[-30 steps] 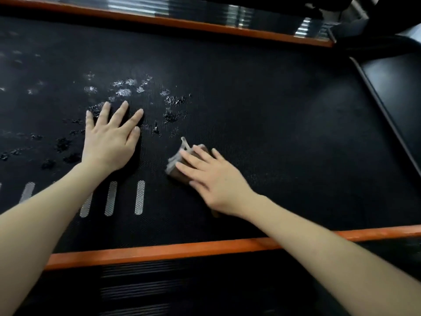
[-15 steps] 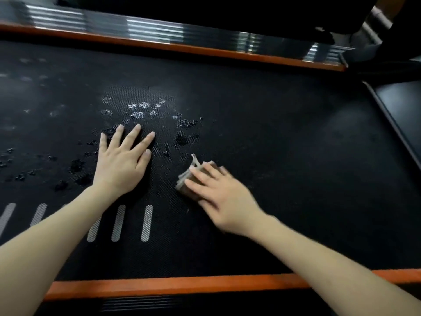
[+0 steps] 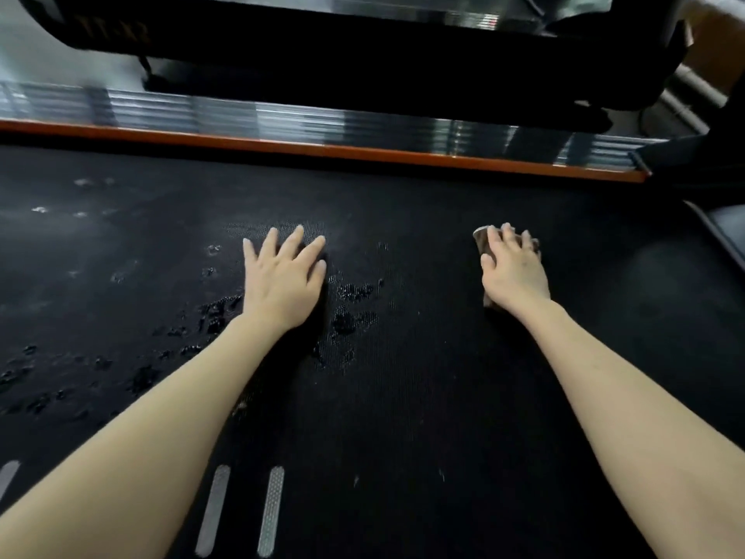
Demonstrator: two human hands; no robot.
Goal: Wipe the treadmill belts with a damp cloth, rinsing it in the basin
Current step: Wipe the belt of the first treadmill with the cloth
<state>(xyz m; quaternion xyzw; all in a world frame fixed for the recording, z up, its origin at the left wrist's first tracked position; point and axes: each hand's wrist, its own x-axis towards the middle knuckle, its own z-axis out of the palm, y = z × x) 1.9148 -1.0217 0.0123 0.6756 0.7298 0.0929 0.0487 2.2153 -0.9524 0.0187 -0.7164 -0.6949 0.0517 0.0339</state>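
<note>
Surface: a black textured treadmill belt (image 3: 443, 377) fills the view. An orange side rail (image 3: 322, 149) runs along its far edge, with a ribbed metal footplate (image 3: 282, 119) behind it. A dark machine body (image 3: 363, 54) overhangs the footplate. At the far right, the edge of a neighbouring dark deck (image 3: 725, 223) is in view.

Condition: wet patches (image 3: 354, 292) and scattered droplets lie on the left and centre of the belt, clustered round the left wrist.

Grip, left hand (image 3: 282, 280): flat on the belt, palm down, fingers straight and spread. It holds nothing.

Grip, right hand (image 3: 514, 268): palm down on the cloth (image 3: 480, 240), fingers laid forward over it, pressing it to the belt. The fingers do not appear to curl round it, though the image is soft there. The cloth is brownish — it shows only at the fingertips and beside the wrist, on the right part of the belt, well apart from the left hand.

Count: two hands, one cloth and three grey dash marks (image 3: 270, 510) on the near belt — one of them is cut by the left frame edge.
</note>
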